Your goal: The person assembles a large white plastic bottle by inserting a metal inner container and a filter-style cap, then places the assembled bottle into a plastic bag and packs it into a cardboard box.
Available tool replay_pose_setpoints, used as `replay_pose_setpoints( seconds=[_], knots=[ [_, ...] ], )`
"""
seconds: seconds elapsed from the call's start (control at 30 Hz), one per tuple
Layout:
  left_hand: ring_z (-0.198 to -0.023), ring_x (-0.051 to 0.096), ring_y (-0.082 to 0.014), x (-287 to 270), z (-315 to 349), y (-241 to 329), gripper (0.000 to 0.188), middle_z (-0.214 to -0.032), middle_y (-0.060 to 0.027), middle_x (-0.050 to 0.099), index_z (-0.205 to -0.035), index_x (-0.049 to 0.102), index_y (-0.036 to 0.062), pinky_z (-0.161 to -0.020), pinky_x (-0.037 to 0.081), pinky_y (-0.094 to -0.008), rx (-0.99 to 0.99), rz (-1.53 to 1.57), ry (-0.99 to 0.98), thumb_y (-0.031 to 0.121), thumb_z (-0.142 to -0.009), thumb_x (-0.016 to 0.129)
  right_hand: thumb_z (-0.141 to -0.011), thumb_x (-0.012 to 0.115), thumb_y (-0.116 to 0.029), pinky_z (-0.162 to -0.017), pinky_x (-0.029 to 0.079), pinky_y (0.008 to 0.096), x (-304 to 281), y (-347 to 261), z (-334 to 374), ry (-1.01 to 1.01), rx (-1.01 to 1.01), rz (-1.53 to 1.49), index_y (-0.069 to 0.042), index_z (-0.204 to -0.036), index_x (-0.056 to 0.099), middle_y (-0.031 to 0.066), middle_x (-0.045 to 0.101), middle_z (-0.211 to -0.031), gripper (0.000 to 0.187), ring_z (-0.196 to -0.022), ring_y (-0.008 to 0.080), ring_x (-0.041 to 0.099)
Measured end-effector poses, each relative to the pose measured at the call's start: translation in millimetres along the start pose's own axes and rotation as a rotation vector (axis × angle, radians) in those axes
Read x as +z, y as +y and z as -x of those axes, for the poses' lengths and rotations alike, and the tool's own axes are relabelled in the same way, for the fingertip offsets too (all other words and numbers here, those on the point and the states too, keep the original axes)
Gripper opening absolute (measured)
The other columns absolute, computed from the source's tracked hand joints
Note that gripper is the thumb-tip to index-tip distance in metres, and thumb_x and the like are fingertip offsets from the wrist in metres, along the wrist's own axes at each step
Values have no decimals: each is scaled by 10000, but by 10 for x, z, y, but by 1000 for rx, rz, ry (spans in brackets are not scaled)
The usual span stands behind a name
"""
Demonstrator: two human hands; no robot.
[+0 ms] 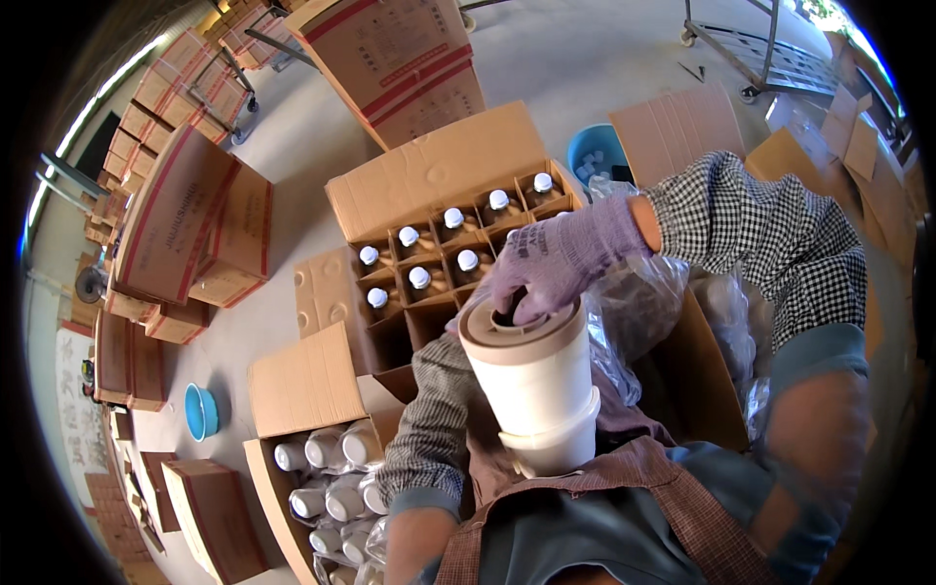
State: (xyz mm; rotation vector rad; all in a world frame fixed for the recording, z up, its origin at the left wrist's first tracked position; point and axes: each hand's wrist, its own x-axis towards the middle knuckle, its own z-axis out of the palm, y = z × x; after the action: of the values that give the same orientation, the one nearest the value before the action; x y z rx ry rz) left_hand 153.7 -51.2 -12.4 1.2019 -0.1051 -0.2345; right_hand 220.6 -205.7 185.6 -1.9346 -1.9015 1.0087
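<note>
I'd steady this white canister (533, 375): right hand (558, 255) curled at its twelve-o'clock opening (508, 317), left hand (468, 305) behind, both grips unclear.

Stacked cartons (390, 58) and trolleys (783, 68) suggest a warehouse.

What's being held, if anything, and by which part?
White container: right hand's fingers at the central opening in its top; grip unclear. Left hand mostly hidden behind it; hold can't be told.
</note>
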Motion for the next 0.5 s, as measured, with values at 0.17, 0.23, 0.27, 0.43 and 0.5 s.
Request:
replay_pose_setpoints(
  seconds=[0.17,0.23,0.27,0.43,0.5],
  knots=[
    [-1128,580,-234,49,-308,-374,429,-1257,-129,577,-1341,484,5,-962,488,-349,-180,187,86,125,-953,623,-911,596,-386,-776,539,434,-60,-163,-113,-113,304,170,-37,-942,737,170,718,-840,377,-819,336,702],
    [-1073,605,-222,-44,-348,-454,382,-1198,-118,609,-1290,528,-2,-922,507,-338,-202,214,138,120,-943,632,-903,611,-377,-755,533,438,-69,-184,-98,-105,375,168,-54,-908,736,176,688,-764,347,-780,348,690],
    [-1046,618,-216,-102,-367,-474,360,-1168,-112,625,-1264,550,-5,-903,517,-333,-203,215,156,117,-937,637,-902,614,-365,-767,533,436,-81,-233,-38,-83,343,172,-52,-924,736,176,691,-779,337,-793,345,690],
    [-908,682,-187,-783,-427,-32,259,-1020,-85,706,-1136,658,-23,-804,564,-308,-55,148,354,105,-911,660,-895,635,-282,-849,530,414,-48,-323,221,54,107,61,-45,-1031,724,181,701,-883,287,-884,310,689],
    [-872,689,-169,-1181,43,371,270,-990,-80,719,-1130,680,-17,-783,566,-290,100,-6,560,107,-890,679,-892,648,-207,-935,514,383,-111,-215,-11,-33,3,18,-50,-1144,691,179,699,-990,300,-992,265,677]
  ],
)
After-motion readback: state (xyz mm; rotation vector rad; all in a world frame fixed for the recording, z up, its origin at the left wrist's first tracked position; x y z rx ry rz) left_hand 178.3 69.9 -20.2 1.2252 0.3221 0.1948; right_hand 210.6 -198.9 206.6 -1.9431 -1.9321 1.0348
